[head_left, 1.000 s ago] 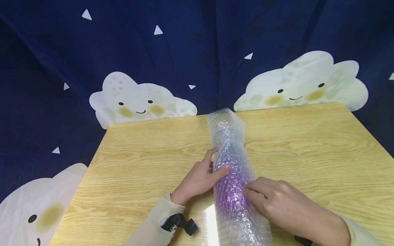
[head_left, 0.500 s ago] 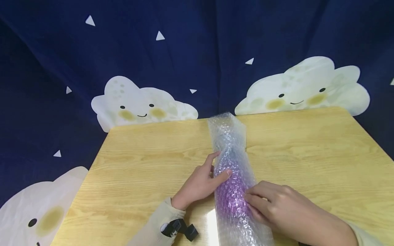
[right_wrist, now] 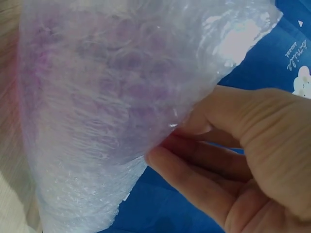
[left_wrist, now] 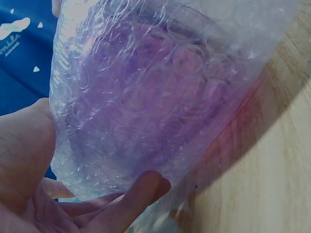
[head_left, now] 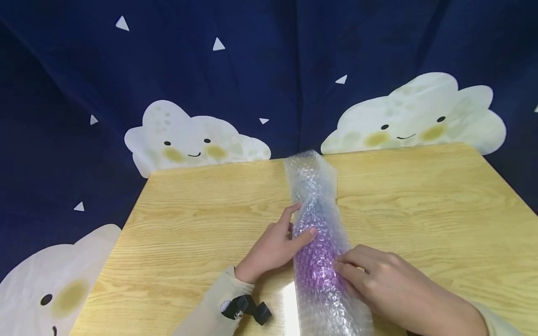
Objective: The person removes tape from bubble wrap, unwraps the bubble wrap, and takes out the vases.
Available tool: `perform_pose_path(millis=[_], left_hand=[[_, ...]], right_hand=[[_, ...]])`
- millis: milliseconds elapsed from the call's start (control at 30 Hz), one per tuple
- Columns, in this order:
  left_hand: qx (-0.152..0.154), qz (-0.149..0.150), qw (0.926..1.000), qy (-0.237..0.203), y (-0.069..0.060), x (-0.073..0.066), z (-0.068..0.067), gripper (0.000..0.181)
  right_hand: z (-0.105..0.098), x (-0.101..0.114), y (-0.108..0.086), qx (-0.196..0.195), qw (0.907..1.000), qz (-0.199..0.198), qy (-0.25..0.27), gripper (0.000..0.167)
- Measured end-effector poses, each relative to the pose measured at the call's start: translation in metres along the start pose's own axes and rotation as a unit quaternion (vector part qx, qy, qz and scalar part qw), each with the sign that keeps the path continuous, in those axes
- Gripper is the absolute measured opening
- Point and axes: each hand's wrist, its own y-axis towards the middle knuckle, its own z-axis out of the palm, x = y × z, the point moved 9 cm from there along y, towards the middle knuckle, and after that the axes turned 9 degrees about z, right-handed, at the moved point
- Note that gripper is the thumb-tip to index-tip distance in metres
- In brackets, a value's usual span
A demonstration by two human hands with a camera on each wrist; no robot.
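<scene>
A long bundle of clear bubble wrap with a purple object inside lies lengthwise on the wooden table. My left hand holds the bundle's left side, thumb on top over the purple part and fingers along the edge. In the left wrist view, the hand curves around the wrap. My right hand pinches the wrap's right edge beside the purple part; in the right wrist view, thumb and fingers of this hand meet at the edge of the film. What the purple object is cannot be made out.
The wooden table extends to both sides of the bundle. Behind it hangs a dark blue curtain with white clouds and small triangles. A small black device is strapped at the left sleeve.
The head view has shifted slightly. Both hands keep their places on the bundle, and no clear movement of the wrap shows.
</scene>
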Motion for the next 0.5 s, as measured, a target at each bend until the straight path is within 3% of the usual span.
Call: perform_pose_path(millis=[100,500], left_hand=[[-0.003,-0.001,1.0,0.002,0.0002,0.0005,-0.001,0.083],[-0.002,-0.002,1.0,0.004,0.0003,0.001,-0.0006,0.083]], right_hand=[[-0.0009,0.0031,0.0006,-0.005,0.9998,-0.018,-0.01,0.064],[-0.0025,0.0082,-0.0002,-0.016,0.9987,-0.043,-0.022,0.066]])
